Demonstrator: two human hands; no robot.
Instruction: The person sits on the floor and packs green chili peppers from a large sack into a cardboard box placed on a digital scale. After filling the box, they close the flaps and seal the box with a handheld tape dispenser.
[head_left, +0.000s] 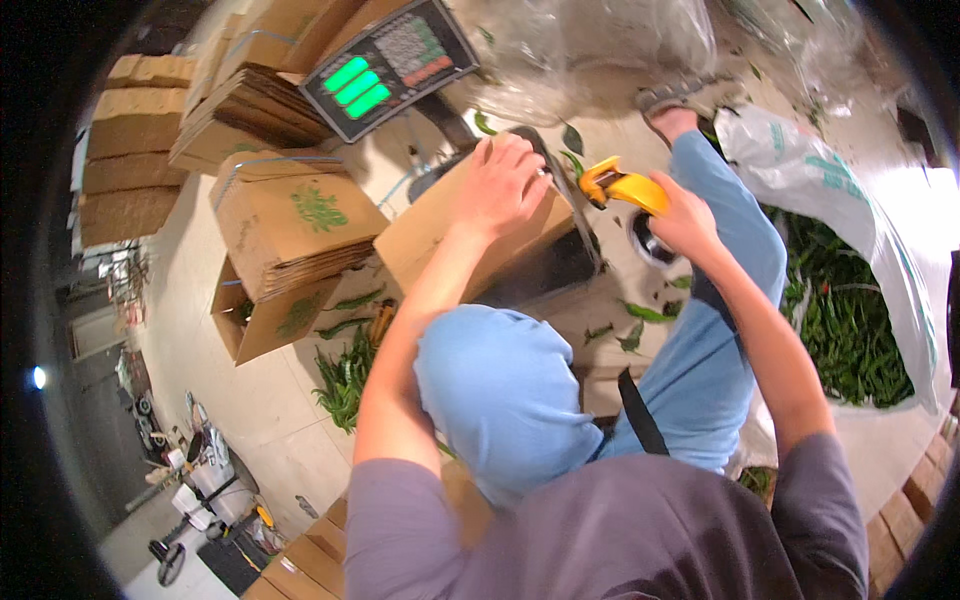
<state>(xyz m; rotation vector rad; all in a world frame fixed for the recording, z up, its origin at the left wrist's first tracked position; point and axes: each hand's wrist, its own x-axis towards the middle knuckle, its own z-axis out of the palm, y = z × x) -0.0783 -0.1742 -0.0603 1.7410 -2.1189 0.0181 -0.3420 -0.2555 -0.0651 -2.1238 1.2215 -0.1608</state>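
Note:
My left hand (504, 184) lies palm down on the top of a cardboard box (431, 232), with its fingers bent over the far edge. The box rests on the dark platform of a weighing scale (551, 259). My right hand (681, 221) grips a yellow tape dispenser (637, 191) to the right of the box, clear of it. Just below that hand a round object, perhaps a roll of tape (651, 238), partly shows; whether it belongs to the dispenser I cannot tell. Above the box, the scale's display panel (390, 67) is lit green.
Flattened cardboard boxes (300, 217) are stacked at left, above an open carton (277, 315). Green chili peppers (345, 382) lie on the floor by my left knee. A white plastic bag (892, 247) full of green peppers stands at right. Clear plastic sheeting (600, 45) spreads at the top.

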